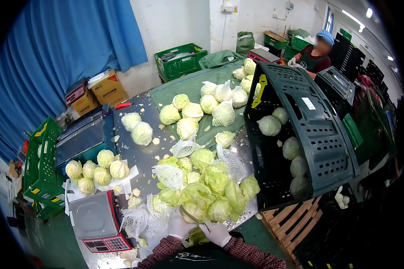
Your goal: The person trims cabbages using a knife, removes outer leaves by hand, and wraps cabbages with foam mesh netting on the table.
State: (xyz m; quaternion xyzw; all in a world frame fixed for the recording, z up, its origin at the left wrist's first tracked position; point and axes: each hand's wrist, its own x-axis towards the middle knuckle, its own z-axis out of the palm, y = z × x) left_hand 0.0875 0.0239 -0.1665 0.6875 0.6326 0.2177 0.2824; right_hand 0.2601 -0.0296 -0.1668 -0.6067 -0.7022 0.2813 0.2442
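Observation:
Both my hands wear white gloves and are at the near edge of the metal table, at the front of a heap of loose cabbage leaves (217, 177). My left hand (180, 225) is closed against the left side of a pale green cabbage (194, 212). My right hand (216, 233) is closed at its lower right, fingertips pressed to it. A darker green leaf (196, 236) hangs between my hands. A thin dark curved edge crosses the cabbage; I cannot tell what it is. White foam net sleeves (137, 222) lie left of my hands.
A red-and-grey scale (94, 217) stands at left near trimmed cabbages (102, 176). More cabbages (191, 111), some netted, sit on green cloth. A dark crate (321, 130) lies tipped on its side at right, wrapped cabbages inside. A co-worker (316, 56) stands behind it.

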